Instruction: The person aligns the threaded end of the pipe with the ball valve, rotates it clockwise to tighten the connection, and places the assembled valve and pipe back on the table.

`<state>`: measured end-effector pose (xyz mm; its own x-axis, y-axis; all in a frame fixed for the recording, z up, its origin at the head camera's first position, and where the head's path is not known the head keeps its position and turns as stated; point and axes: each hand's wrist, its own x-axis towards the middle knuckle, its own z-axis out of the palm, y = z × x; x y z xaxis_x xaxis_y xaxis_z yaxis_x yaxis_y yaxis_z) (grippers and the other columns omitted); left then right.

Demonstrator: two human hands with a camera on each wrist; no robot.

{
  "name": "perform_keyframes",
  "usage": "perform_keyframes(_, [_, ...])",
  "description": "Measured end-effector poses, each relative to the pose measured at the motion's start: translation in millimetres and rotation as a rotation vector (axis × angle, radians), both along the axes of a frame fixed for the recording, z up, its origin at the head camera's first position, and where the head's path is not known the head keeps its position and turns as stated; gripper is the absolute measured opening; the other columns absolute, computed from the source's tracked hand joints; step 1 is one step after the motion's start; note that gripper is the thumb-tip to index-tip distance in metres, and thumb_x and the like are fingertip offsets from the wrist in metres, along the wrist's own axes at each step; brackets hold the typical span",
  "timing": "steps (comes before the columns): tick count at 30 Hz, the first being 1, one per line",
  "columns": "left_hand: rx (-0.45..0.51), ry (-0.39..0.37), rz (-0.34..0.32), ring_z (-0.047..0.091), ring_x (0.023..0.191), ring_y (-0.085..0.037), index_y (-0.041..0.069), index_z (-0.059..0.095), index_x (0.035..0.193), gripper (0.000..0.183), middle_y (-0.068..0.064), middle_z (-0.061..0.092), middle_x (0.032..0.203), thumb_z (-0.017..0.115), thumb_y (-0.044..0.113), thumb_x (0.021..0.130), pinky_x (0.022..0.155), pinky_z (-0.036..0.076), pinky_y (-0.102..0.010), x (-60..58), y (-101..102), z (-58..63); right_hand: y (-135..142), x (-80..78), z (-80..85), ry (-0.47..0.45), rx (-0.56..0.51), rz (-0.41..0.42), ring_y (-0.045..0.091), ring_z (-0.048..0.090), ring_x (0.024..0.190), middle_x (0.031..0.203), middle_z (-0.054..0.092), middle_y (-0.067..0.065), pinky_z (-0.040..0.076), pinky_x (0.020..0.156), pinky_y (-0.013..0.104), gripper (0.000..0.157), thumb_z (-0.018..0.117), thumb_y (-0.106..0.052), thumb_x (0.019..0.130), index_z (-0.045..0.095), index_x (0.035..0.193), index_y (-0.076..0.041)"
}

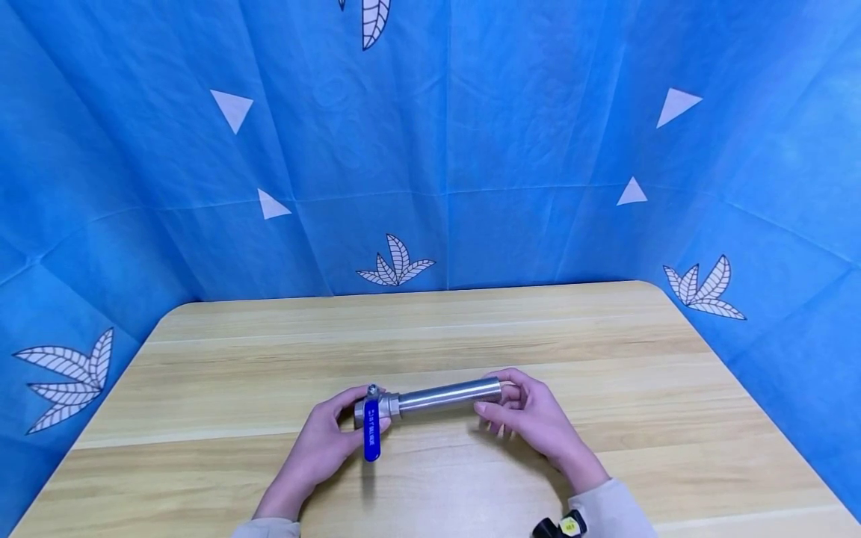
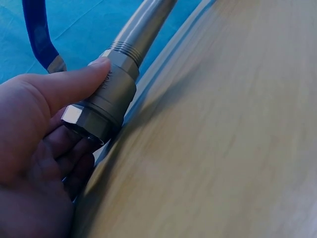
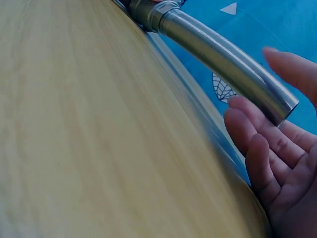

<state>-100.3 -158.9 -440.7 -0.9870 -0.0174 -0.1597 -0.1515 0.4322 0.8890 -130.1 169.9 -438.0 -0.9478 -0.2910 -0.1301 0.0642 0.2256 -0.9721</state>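
Observation:
My left hand (image 1: 326,439) grips a steel ball valve (image 1: 386,406), with the thumb pressed along its body in the left wrist view. The valve's blue lever handle (image 1: 371,432) points toward me. A plain steel pipe (image 1: 449,395) runs rightward from the valve, a few threads (image 2: 125,48) showing where they join. At the pipe's free end is my right hand (image 1: 535,420), its thumb standing off the metal. Its loosely bent fingers (image 3: 247,111) lie beneath and beside the end; whether they touch it is hard to tell. Valve and pipe are held above the table.
The wood-grain table (image 1: 269,351) has rounded far corners. Behind it and at both sides hangs a blue cloth (image 1: 511,134) printed with white leaves and triangles. A small black device with a yellow label (image 1: 570,526) sits at my right wrist.

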Motion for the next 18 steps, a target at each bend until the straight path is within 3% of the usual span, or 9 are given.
perform_keyframes(3, [0.001, 0.007, -0.004, 0.059, 0.144, -0.032, 0.030, 0.076, 0.131, 0.046, 0.000, 0.073, 0.140, 0.091, 0.034, 0.088, 0.127, 0.040, -0.061, -0.4, 0.1, 0.1, 1.1, -0.5, -1.2, -0.010, -0.027, 0.002, 0.017, 0.072, 0.070, 0.095, 0.079, 0.017, 0.057, 0.060, 0.025, 0.051, 0.084, -0.018, 0.094, 0.060, 0.135, 0.001])
perform_keyframes(9, [-0.011, 0.002, -0.007, 0.059, 0.143, -0.032, 0.032, 0.075, 0.132, 0.047, 0.000, 0.073, 0.139, 0.091, 0.034, 0.088, 0.125, 0.041, -0.063, -0.9, 0.1, -0.5, -0.6, -1.3, -2.8, -0.039, -0.062, -0.011, 0.017, 0.071, 0.070, 0.088, 0.077, 0.012, 0.061, 0.063, 0.027, 0.043, 0.082, -0.018, 0.096, 0.062, 0.127, 0.003])
perform_keyframes(14, [0.006, 0.040, -0.030, 0.059, 0.144, -0.034, 0.026, 0.074, 0.136, 0.050, -0.004, 0.072, 0.142, 0.090, 0.032, 0.089, 0.127, 0.040, -0.061, 0.3, -3.0, -2.1, -4.0, -1.4, -3.8, -0.002, 0.012, -0.033, 0.019, 0.070, 0.065, 0.076, 0.072, 0.008, 0.060, 0.060, 0.027, 0.033, 0.078, -0.031, 0.100, 0.065, 0.105, -0.001])
perform_keyframes(18, [0.019, 0.072, -0.049, 0.059, 0.145, -0.036, 0.022, 0.073, 0.138, 0.052, -0.006, 0.072, 0.143, 0.090, 0.028, 0.089, 0.128, 0.038, -0.060, 1.0, -4.0, -3.5, -3.9, -1.6, -5.3, 0.030, 0.062, -0.083, 0.020, 0.072, 0.069, 0.080, 0.077, 0.011, 0.059, 0.060, 0.028, 0.033, 0.079, -0.035, 0.099, 0.070, 0.100, -0.003])
